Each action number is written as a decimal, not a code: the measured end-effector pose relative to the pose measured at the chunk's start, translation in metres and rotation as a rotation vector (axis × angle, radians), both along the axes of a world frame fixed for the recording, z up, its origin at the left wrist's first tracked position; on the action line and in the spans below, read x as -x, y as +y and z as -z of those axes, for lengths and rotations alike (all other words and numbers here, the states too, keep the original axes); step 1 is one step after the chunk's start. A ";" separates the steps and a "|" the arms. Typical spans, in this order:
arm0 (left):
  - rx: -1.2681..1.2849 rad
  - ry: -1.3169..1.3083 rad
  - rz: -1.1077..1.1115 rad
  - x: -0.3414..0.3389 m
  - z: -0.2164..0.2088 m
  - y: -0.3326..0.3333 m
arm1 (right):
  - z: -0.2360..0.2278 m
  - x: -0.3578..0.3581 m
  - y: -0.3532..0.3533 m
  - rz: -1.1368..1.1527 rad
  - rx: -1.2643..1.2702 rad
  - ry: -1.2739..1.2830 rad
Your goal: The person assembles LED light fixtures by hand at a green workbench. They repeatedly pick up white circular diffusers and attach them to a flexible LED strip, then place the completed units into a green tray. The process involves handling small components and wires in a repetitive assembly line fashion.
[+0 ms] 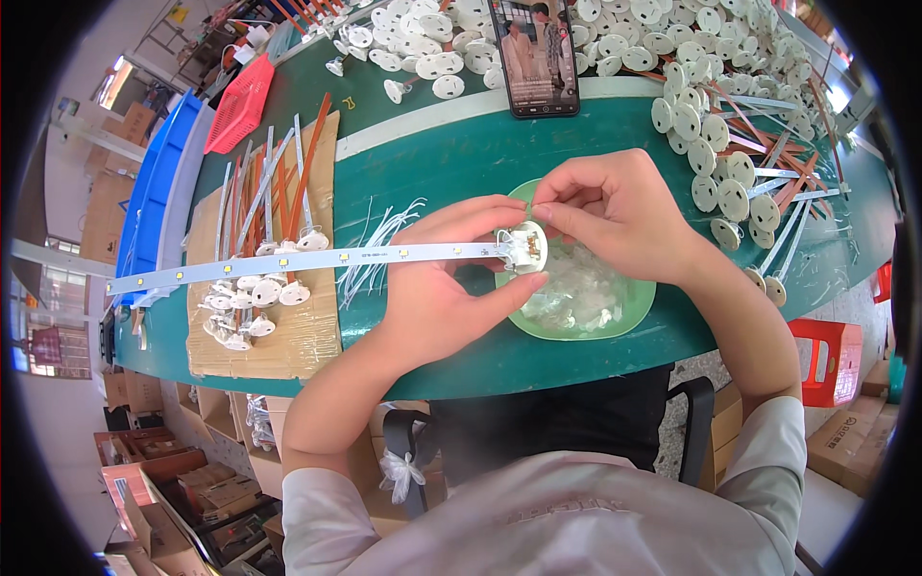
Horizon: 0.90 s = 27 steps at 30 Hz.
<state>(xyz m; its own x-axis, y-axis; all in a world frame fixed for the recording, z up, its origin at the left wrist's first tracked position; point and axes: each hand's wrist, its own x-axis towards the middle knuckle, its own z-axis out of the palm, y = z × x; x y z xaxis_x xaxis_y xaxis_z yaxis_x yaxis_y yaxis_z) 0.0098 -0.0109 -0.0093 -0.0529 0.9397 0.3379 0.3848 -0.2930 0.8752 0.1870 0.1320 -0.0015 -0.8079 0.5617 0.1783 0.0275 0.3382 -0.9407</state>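
My left hand point(432, 278) is closed around the end of a long white LED strip point(346, 255), which reaches out to the left. A round white end cap point(527, 249) with small inner parts sits at that end, between my thumb and fingers. My right hand point(615, 206) pinches at the cap's upper edge; what its fingertips hold is too small to make out. Below both hands stands a light green bowl point(636, 317) with clear, film-like bits point(576, 288) in it. Thin white wires point(370, 252) lie on the table left of my left hand.
On cardboard point(221, 350) at the left lie several strips with white caps. A large pile of capped strips point(740, 173) fills the right and far side. A phone point(536, 58) stands at the far middle. Blue point(168, 182) and red point(240, 104) trays stand at the left.
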 end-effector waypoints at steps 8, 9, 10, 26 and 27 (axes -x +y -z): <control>-0.210 -0.236 0.048 0.005 0.007 0.000 | -0.010 -0.001 -0.021 0.168 -0.436 0.224; -0.215 -0.344 0.063 0.004 0.008 0.000 | -0.010 -0.002 -0.023 0.180 -0.510 0.242; -0.212 -0.391 0.063 0.002 0.009 0.000 | -0.009 -0.002 -0.026 0.165 -0.529 0.274; -0.171 -0.546 0.144 0.011 0.016 0.000 | -0.001 0.000 -0.030 0.117 -0.816 0.441; -0.167 -0.540 0.146 0.011 0.016 0.000 | -0.001 0.000 -0.030 0.127 -0.831 0.454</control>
<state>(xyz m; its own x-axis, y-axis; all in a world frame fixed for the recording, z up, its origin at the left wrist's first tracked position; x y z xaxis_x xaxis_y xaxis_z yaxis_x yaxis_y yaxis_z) -0.0010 -0.0111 -0.0252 -0.1325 0.8865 0.4434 -0.1579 -0.4605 0.8735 0.1866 0.1020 -0.0006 -0.5053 0.1933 0.8410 -0.1981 0.9226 -0.3311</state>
